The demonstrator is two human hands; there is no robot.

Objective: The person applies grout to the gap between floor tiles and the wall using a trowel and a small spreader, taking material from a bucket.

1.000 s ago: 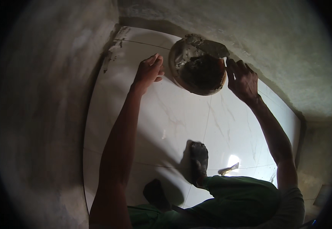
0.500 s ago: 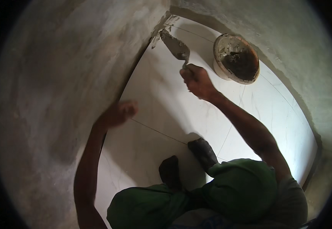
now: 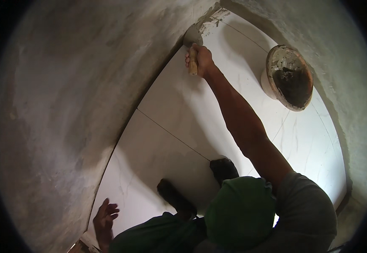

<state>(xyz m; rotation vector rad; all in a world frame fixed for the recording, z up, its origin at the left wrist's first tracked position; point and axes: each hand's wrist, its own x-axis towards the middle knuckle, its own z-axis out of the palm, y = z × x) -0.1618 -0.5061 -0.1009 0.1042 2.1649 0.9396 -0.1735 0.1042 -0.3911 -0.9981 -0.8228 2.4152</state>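
My right hand (image 3: 202,60) is wrapped round the wooden handle of a trowel (image 3: 193,67). The trowel's blade reaches to the gap where the left wall meets the floor, near the far corner. Wet grey mortar (image 3: 211,28) is smeared on the tiles beside it. Low at the left, my left hand (image 3: 104,220) is near the foot of the wall, empty, with its fingers apart. A bowl-shaped bucket (image 3: 268,83) stands right of my right hand, its rim crusted and grey mortar (image 3: 292,80) inside.
Rough plastered walls (image 3: 65,92) rise at left and right and meet at the far corner. Large white tiles (image 3: 158,143) with thin dark joints cover the floor. Dark footwear (image 3: 177,196) on my feet and my green-clad knees are close below.
My right hand has moved the trowel left, its blade now at the wall joint. My left hand has dropped back toward the lower left. The view has shifted, so the bucket appears farther right.
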